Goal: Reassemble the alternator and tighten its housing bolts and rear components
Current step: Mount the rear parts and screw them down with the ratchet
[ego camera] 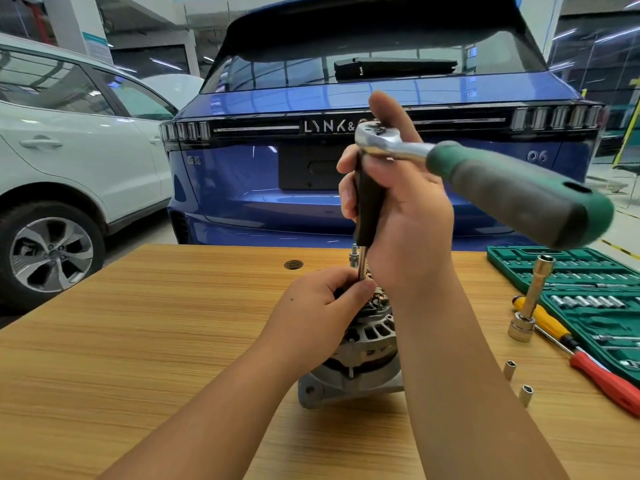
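A white car (69, 140) is standing at the far left, and a blue car (346, 168) is sitting behind the wooden table (156, 341). The person's left hand (322, 303) is curling its fingers around the lower end of a thin metal shaft (362, 263), just above the alternator (360, 358). The alternator is resting upright on the table between the forearms, rear end up, partly hidden by the hands. The right hand (398, 202) is gripping the black driver handle (369, 202) on that shaft, holding it vertical. A ratchet (485, 174) is sitting on top of the handle, its green grip pointing right. Further right, a socket extension (530, 299) is standing upright, two small sockets (517, 382) are lying on the table, and a red-and-yellow screwdriver (571, 348) is lying beside the green socket case (588, 306).
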Demonstrator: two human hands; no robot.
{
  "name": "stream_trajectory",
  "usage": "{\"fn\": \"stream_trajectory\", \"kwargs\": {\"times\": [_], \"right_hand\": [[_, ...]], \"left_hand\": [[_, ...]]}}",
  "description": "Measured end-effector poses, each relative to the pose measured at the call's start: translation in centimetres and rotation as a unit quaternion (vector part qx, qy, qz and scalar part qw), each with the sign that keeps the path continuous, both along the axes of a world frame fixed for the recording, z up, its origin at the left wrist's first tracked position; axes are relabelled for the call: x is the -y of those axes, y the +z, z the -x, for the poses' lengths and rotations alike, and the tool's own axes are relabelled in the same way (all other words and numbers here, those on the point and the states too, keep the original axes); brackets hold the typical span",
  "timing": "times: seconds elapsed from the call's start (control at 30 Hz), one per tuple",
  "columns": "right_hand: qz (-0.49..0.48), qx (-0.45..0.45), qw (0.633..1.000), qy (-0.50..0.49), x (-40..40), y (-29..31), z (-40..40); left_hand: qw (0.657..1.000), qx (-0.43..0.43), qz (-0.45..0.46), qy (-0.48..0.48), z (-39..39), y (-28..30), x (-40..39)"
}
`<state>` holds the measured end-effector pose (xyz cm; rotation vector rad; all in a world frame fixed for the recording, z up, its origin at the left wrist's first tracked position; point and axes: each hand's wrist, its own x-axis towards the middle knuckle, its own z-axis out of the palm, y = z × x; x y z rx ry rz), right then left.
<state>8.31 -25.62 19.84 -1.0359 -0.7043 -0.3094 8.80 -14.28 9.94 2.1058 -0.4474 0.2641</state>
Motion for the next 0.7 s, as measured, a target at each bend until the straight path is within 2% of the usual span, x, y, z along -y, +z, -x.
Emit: {"fn": "stream_trajectory", "kwargs": {"times": [0.1, 0.23, 0.3, 0.4, 0.47, 0.57, 0.7], "right_hand": [[0.01, -0.085, 0.995, 0.053, 0.6, 1.8, 0.2], [-0.038, -0.078, 0.994, 0.066, 0.4, 0.5, 0.6], [-0.066, -0.058, 0.996, 0.022, 0.3, -0.6, 0.4], [-0.054, -0.03, 0.995, -0.084, 0.7, -1.2, -0.7], [-0.053, -0.04, 0.996, -0.063, 1.2, -1.2, -1.4], [-0.064, -0.025, 0.996, 0.052, 1.4, -1.3, -1.7], [-0.031, 0.084, 0.996, -0.004, 0.5, -1.7, -1.6]], "left_hand": [[1.0, 0.002, -0.001, -0.003, 0.0, 0.0, 0.0], [1.0, 0.003, 0.0, -0.004, 0.0, 0.0, -0.1], [1.0, 0.008, -0.01, -0.003, 0.1, 0.1, -0.1], [1.0, 0.017, -0.019, -0.009, 0.1, 0.1, 0.0], [1.0, 0.016, -0.017, -0.009, 0.1, 0.1, 0.0], [1.0, 0.018, -0.018, -0.002, 0.1, 0.2, 0.0], [1.0, 0.018, -0.017, 0.006, 0.2, 0.2, 0.0]]}}
